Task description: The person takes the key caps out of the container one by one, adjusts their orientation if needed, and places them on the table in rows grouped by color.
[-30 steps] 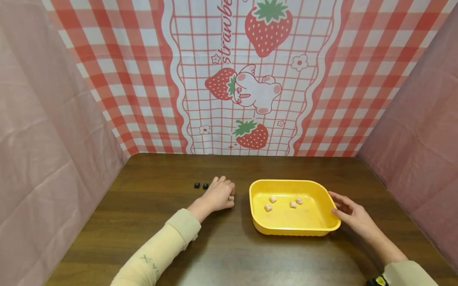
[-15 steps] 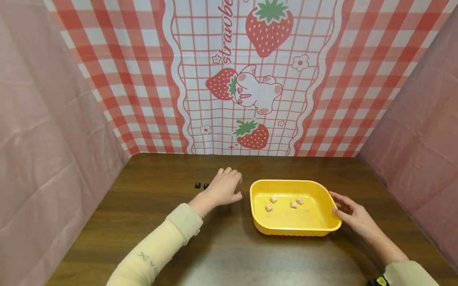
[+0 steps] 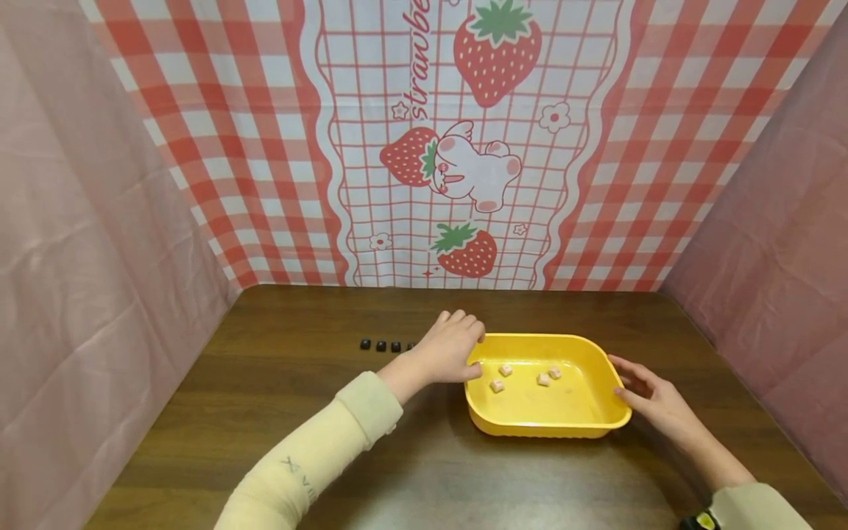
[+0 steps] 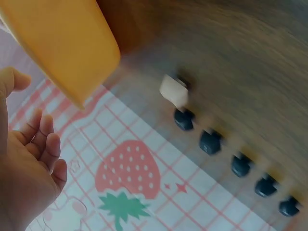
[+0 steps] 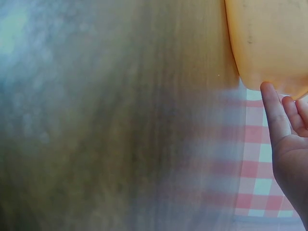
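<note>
My left hand [image 3: 450,350] hovers by the left rim of the yellow tub [image 3: 523,434], its fingers loosely bent. Nothing shows between them in the left wrist view, where that hand [image 4: 36,166] is apart from the tub. A pale cube [image 4: 174,91] sits on the table near the end of a row of black cubes [image 4: 210,142]; in the head view it is hidden. Several pale dice-like cubes [image 3: 543,379] lie in the tub. My right hand [image 3: 659,405] holds the tub's right end, thumb at the rim and fingers against the outer side.
The dark wooden table [image 3: 424,478] extends to a red-and-white checked strawberry cloth [image 3: 285,169] at the back. Pink curtains [image 3: 99,258] hang on both sides. Part of the black cube row [image 3: 380,345] shows left of my left hand.
My left hand lifts from the pale cube on the table and moves right to the tub's left rim, spreading its fingers. More black cubes come into view. The right hand and tub stay still.
</note>
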A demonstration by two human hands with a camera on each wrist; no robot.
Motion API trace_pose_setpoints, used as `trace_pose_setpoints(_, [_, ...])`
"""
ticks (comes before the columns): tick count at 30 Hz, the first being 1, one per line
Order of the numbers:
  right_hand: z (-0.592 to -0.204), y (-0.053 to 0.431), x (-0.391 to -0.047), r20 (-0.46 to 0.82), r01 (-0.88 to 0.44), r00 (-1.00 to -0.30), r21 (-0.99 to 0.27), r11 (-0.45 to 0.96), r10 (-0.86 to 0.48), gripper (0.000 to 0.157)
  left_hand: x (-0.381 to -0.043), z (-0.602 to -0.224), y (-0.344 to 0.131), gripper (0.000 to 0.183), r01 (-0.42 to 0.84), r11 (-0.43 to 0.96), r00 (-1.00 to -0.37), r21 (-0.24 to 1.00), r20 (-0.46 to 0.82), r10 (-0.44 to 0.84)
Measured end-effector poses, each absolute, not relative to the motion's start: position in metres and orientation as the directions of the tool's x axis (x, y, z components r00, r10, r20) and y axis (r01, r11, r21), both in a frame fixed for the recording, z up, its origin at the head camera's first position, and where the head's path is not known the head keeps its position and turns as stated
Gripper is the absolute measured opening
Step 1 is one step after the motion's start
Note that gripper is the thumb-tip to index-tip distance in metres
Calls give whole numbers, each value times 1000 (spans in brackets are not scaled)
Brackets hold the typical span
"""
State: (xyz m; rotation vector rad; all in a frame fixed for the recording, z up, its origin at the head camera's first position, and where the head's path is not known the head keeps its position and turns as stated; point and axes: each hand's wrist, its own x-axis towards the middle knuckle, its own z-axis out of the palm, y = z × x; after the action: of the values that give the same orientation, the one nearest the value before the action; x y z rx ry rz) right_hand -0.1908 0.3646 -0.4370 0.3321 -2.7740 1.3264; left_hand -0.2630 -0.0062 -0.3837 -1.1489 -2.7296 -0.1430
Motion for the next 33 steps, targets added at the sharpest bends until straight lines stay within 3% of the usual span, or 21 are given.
trace_pose_setpoints(11, [-441, 365, -191, 145, -224, -973, -766, 603, -178, 56, -263, -396, 25, 45, 761, 647, -637, -56, 129, 760])
trace_pose_setpoints(21, [-439, 364, -192, 145, -226, -973, -771, 595, -182, 55, -263, -409, 43, 27, 803, 585, -587, -115, 16, 809])
trace_pose_setpoints(33, [-440, 366, -192, 175, -251, -967, -779, 575, -185, 55, -265, -413, 52, 27, 786, 594, -611, -170, -73, 788])
